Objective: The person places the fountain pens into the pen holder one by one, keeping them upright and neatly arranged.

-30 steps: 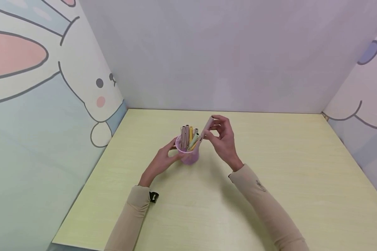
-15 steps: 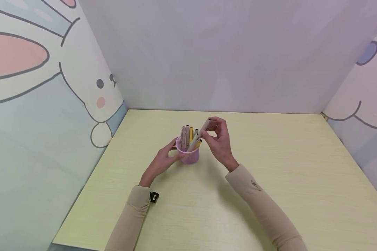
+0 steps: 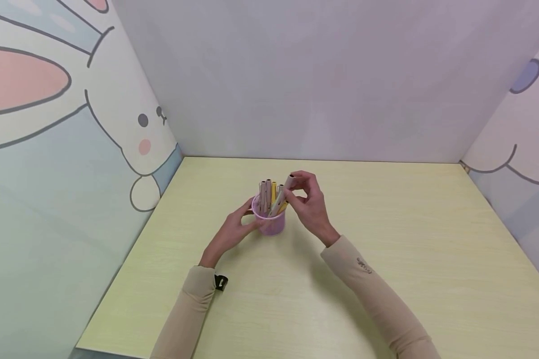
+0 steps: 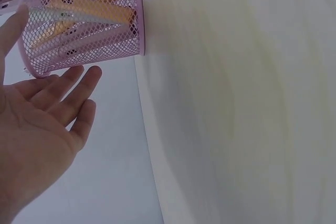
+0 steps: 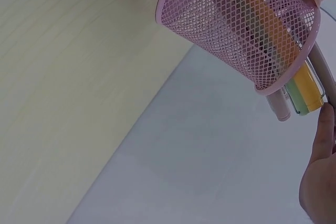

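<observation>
My right hand (image 3: 309, 202) pinches a pale pink pen (image 3: 284, 192), its lower end already inside the pink mesh cup (image 3: 269, 222) near the middle of the bench (image 3: 386, 239). My left hand (image 3: 233, 229) rests open-fingered against the cup's side. I judge I should brace the cup, ease the pen between the other pens (image 3: 268, 192), and let go only once it's seated.

No readable text, small dark mark on the right sleeve (image 3: 364, 266) too blurred to read
</observation>
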`<state>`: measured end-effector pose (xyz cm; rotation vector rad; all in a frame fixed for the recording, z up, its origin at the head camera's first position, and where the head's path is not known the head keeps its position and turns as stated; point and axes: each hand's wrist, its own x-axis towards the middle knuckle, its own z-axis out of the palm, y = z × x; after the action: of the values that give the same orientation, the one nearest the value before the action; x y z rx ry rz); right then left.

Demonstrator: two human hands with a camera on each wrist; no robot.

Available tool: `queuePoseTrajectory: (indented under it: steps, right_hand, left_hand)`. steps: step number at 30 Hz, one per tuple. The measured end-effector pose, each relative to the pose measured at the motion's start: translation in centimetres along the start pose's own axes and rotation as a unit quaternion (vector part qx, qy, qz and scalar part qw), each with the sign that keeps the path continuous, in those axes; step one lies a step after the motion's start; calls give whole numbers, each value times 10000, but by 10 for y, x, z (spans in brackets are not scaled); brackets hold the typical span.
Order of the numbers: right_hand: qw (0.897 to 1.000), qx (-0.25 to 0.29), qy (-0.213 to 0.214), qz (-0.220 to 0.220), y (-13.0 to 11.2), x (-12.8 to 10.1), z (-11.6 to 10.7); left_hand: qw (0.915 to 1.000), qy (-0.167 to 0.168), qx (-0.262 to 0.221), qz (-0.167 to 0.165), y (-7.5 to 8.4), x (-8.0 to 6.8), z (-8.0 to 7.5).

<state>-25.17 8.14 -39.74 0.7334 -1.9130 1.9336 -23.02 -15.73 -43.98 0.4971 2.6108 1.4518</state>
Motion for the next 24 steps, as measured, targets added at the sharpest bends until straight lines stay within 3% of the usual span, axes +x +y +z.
queuePoseTrajectory:
  steps: [10,17,24]
  right_hand:
    - [9996,-239,-111,-111,3,0,3]
    - [9971,-618,-125,-432,4,1,3]
    - [9980,-464,-70,-425,5,-1,0]
  left_hand:
    - [9999,-35,-25,-118,-1,0,-1]
    - [10000,-8,-12,-90,0,0,-1]
    - [10000,13,-13,-74,-1,0,-2]
